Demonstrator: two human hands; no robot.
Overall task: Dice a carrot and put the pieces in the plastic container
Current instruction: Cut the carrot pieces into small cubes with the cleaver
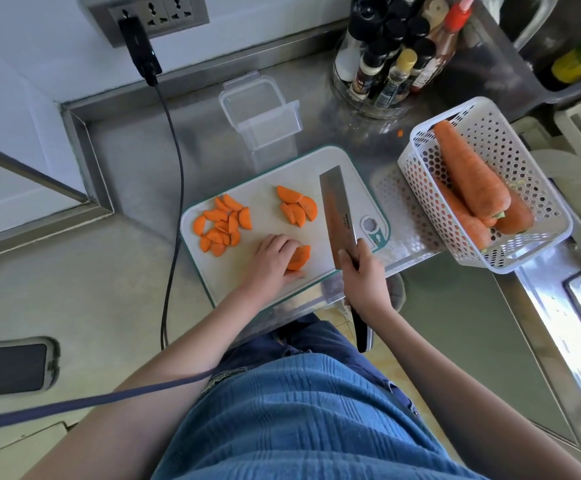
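Left hand: the left hand [271, 258] lies palm down on the cutting board [264, 271], its fingers curled over a small stack of carrot slices [298, 258] and pressing them down.
Right hand: the right hand [361, 275] is closed around the handle of the cleaver [337, 216], just at the near edge of the board.
Cleaver: the wide blade points away from the person and stands just to the right of the held slices; I cannot tell if its edge touches the board.
Cut pieces: a bigger heap of half-round pieces [221, 223] lies at the left part of the board, and a smaller group [297, 207] lies near the middle, beside the blade.
Plastic container: the clear plastic container [259, 110] stands on the steel counter [143, 168] behind the board, open, with no carrot visible in it.
Basket: a white perforated basket [524, 161] at the right holds whole carrots [469, 174].
Behind: a round rack of bottles [393, 64] stands near the wall.
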